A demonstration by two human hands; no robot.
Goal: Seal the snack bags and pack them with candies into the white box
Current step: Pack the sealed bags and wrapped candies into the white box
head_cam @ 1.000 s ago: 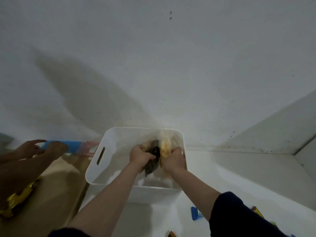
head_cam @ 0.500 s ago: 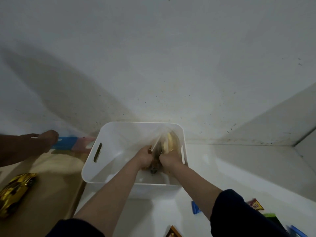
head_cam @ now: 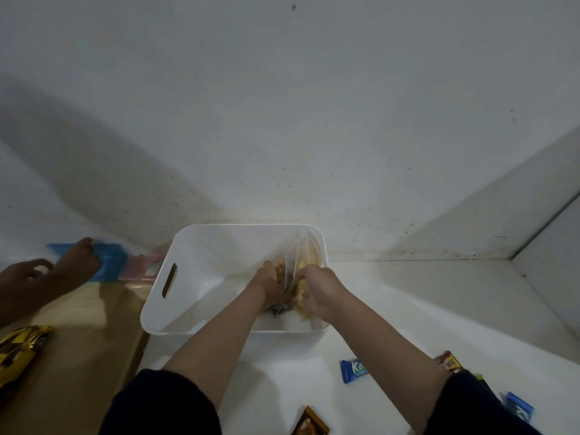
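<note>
white counter (head_cam: 392, 309) against a speckled white wall, corner off to the right. both hands are down inside the white box (head_cam: 194, 246), at its right end. left hand (head_cam: 266, 285) has its fingers curled around a clear snack bag (head_cam: 301, 249) with yellowish stuff in it, right hand (head_cam: 317, 290) grips the same bag from the other side, and the bag's top stands up against the box's right wall. something small and dark (head_cam: 277, 309) peeks out just under the left hand, can't tell what. nearer on the counter are loose candies: a blue one (head_cam: 353, 370), a red-brown one (head_cam: 448, 362), an orange-brown one (head_cam: 310, 423) at the bottom edge, another blue one (head_cam: 519, 409) far right. over on the left another person's hand (head_cam: 78, 262) rests on a blue and pink thing (head_cam: 125, 265), and a gold wrapper (head_cam: 18, 353) lies on a tan surface (head_cam: 78, 356)
</note>
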